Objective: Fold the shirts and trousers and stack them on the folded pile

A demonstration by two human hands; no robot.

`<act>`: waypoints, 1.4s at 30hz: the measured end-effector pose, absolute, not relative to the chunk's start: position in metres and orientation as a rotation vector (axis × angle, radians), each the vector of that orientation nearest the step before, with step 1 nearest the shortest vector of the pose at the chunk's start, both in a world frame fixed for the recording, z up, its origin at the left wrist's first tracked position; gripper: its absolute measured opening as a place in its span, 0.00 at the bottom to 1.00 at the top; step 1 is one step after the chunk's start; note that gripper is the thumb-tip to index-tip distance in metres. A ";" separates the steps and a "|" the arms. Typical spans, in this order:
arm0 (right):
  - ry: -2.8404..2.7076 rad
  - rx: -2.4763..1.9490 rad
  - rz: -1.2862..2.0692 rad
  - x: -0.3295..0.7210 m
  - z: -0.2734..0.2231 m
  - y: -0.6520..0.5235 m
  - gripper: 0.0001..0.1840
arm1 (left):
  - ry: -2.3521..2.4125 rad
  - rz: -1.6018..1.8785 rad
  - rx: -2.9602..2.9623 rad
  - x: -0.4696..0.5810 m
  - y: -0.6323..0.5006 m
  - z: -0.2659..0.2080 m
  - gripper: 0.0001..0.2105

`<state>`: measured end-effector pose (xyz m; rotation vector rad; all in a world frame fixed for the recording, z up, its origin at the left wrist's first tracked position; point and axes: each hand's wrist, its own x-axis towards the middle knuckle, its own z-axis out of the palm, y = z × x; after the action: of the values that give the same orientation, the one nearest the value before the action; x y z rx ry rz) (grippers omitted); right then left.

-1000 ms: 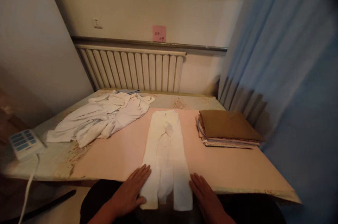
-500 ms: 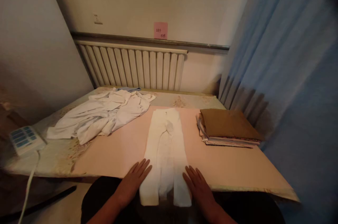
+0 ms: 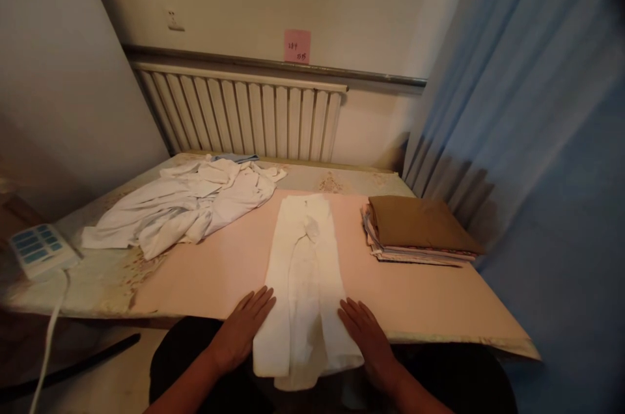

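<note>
A long white garment [image 3: 305,271] lies flat, with two long side parts, like sleeves or legs, running toward me over a middle panel. I cannot tell which kind of garment it is. A small bunched bit shows near its far end, and its near ends hang past the table's front edge. My left hand [image 3: 241,329] is open with fingers outstretched along the garment's left edge. Along the right edge rests my right hand [image 3: 366,336], also open, its fingertips at the cloth.
A crumpled white cloth pile [image 3: 195,206] lies at the back left. Folded fabrics with a brown one on top [image 3: 422,224] are stacked on the right. A power strip [image 3: 43,250] with a cord sits at the left edge. A blue curtain [image 3: 512,140] hangs on the right.
The garment's middle panel now reaches lower beyond the table edge, and its lower right end has spread outward. Both hands stay open at its sides, and the view has shifted slightly.
</note>
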<state>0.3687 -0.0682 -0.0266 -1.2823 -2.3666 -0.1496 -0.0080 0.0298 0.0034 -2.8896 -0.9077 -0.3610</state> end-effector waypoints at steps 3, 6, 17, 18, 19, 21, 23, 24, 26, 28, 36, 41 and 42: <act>-2.341 -1.300 -0.238 0.370 -0.026 -0.064 0.29 | -0.912 -0.394 -2.890 -0.009 0.034 -0.002 0.35; -2.316 -1.315 -0.326 0.369 -0.026 -0.058 0.28 | -0.900 -0.404 -2.875 -0.009 0.037 -0.011 0.39; -2.442 -1.091 -0.330 0.359 -0.003 -0.033 0.27 | -0.763 -0.480 -2.964 -0.004 0.045 -0.004 0.39; -2.465 -1.043 -0.314 0.360 -0.003 -0.029 0.27 | -0.747 -0.493 -2.981 -0.003 0.046 -0.004 0.38; -2.491 -0.996 -0.291 0.361 -0.002 -0.024 0.27 | -0.734 -0.503 -2.998 -0.003 0.046 -0.004 0.38; -2.539 -0.921 -0.230 0.362 0.000 -0.017 0.27 | -0.715 -0.514 -3.029 -0.002 0.047 -0.004 0.36; -2.577 -0.889 -0.145 0.363 0.003 -0.010 0.27 | -0.709 -0.519 -3.057 -0.001 0.047 -0.004 0.34; -2.590 -0.878 -0.093 0.363 0.005 -0.008 0.27 | -0.708 -0.526 -3.071 0.000 0.047 -0.004 0.33; -2.599 -0.849 0.021 0.362 0.010 -0.006 0.27 | -0.713 -0.551 -3.097 -0.001 0.046 -0.002 0.32; -2.577 -0.841 0.126 0.361 0.016 -0.007 0.25 | -0.722 -0.570 -3.120 -0.002 0.044 0.001 0.31; -2.519 -0.880 0.457 0.366 0.035 -0.030 0.25 | -0.761 -0.546 -3.286 -0.010 0.022 0.019 0.27; -2.406 -0.973 0.731 0.365 0.044 -0.034 0.22 | -0.957 -0.641 -3.481 -0.006 0.017 0.021 0.22; -2.351 -1.006 0.819 0.364 0.046 -0.031 0.22 | -1.062 -0.672 -3.532 -0.003 0.019 0.026 0.20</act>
<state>0.3645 -0.0308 0.0465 -1.0062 -2.3510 0.8189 -0.0028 0.0187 0.0255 -3.5318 -1.0621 -0.6722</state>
